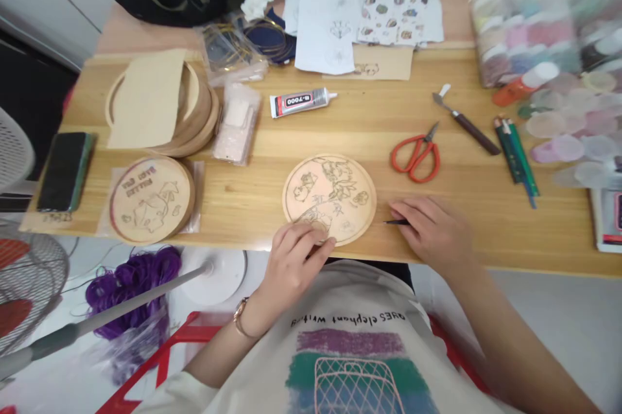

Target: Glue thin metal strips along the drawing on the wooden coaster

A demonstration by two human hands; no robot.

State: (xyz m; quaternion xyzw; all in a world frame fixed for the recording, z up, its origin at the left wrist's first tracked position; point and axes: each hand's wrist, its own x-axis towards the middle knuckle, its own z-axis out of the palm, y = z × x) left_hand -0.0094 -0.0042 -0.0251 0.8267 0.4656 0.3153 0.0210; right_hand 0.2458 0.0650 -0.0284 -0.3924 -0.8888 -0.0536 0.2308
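"Disc [329, 190] of pale wood: where is it lying?"

"Flat on the wooden tabletop [359, 135], close to the front edge, with brown line drawings of flowers and animals across its face."

"And the left hand [294, 265]?"

"Resting on the disc's lower rim, fingers loosely curled, pressing down rather than pinching anything. A rose-gold wristwatch [240, 317] sits on that wrist."

"Right hand [432, 229]?"

"Curled closed around a slim dark implement [396, 221], mostly hidden by the fingers, so I can't tell whether it's a pen or a stylus. Its tip sits just beside the disc's edge, not touching."

"What's nearby?"

"Orange-handled scissors [415, 153] above that hand, and a tube of B-7000 glue [301, 102] beyond the disc."
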